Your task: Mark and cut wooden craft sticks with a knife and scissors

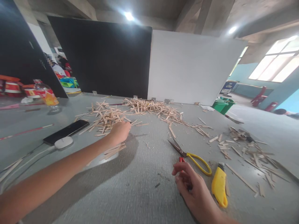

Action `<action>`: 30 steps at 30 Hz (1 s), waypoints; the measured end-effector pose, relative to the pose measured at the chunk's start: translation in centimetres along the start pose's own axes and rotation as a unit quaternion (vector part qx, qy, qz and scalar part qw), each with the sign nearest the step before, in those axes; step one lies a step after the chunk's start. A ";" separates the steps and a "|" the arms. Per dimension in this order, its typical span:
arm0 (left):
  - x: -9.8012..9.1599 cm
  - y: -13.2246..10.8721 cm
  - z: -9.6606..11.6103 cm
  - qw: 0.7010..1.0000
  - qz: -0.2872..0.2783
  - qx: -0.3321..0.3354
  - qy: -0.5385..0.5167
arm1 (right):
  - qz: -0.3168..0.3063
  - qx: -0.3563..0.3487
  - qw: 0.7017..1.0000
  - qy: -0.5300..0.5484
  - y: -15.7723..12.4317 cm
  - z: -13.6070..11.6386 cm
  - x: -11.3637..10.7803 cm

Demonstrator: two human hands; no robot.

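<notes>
My left hand (119, 132) reaches out over the grey table (144, 186) to the near edge of a heap of thin wooden sticks (109, 116); its fingers are curled among the sticks and hidden from view. A few sticks lie under the wrist. My right hand (195, 188) rests on the table near me, fingers bent, touching the red handle of a pair of scissors (187, 152) with a yellow loop. A yellow utility knife (219, 186) lies just right of that hand.
More sticks spread along the back (154, 107) and offcuts lie at the right (247, 152). A black phone (66, 131), a white charger puck (63, 142) and a bottle (48, 96) sit at the left. Black and white boards stand behind the table.
</notes>
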State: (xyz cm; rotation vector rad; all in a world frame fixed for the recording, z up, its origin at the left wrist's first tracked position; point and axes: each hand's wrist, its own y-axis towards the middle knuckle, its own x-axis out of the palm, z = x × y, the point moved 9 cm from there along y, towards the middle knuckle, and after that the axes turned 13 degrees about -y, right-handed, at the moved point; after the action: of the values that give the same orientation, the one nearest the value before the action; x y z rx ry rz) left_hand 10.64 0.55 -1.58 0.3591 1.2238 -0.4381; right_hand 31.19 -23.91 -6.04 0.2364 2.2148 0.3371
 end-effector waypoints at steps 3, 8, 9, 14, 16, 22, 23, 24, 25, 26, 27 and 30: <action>1.2 -1.5 2.4 0.996 -0.080 0.006 -0.025 | 0.012 -0.008 1.000 0.006 -0.2 -0.1 -0.1; 4.3 -6.7 8.3 0.963 -0.242 0.076 -0.093 | 0.024 -0.030 0.999 0.000 -0.6 -0.5 -0.4; 4.5 -7.7 9.0 0.961 -0.246 0.088 -0.094 | 0.023 -0.029 0.999 -0.001 -0.6 -0.4 -0.4; 4.7 -10.2 10.4 0.974 -0.178 0.122 -0.063 | 0.014 -0.018 1.000 0.004 -0.7 -0.1 -0.2; 5.1 -10.4 10.8 0.975 -0.170 0.133 -0.060 | 0.011 -0.018 1.000 0.008 -0.6 -0.2 -0.2; 6.6 -10.9 12.8 0.963 -0.178 0.184 -0.081 | 0.011 -0.019 1.000 0.001 -0.5 -0.5 -0.4; 6.8 -10.9 12.9 0.962 -0.177 0.190 -0.081 | 0.011 -0.019 1.000 0.001 -0.5 -0.5 -0.4; 6.9 -10.9 13.0 0.962 -0.174 0.193 -0.079 | 0.011 -0.019 1.000 0.002 -0.4 -0.5 -0.4; 7.0 -10.9 13.0 0.963 -0.169 0.195 -0.076 | 0.011 -0.018 1.000 0.003 -0.4 -0.5 -0.5; 7.1 -10.7 12.9 0.964 -0.162 0.197 -0.072 | 0.010 -0.018 1.000 0.004 -0.4 -0.5 -0.5; 7.0 -10.6 12.8 0.966 -0.154 0.198 -0.069 | 0.011 -0.018 1.000 0.005 -0.4 -0.5 -0.5; 6.7 -10.2 12.7 0.968 -0.132 0.204 -0.067 | 0.011 -0.017 1.000 0.012 -0.4 -0.6 -0.6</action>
State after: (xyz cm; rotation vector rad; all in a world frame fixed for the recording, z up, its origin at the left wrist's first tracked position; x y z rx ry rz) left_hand 17.76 -15.31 -4.46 0.5099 1.0487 -0.9372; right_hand 31.07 -24.55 -5.44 0.2401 2.2304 0.3920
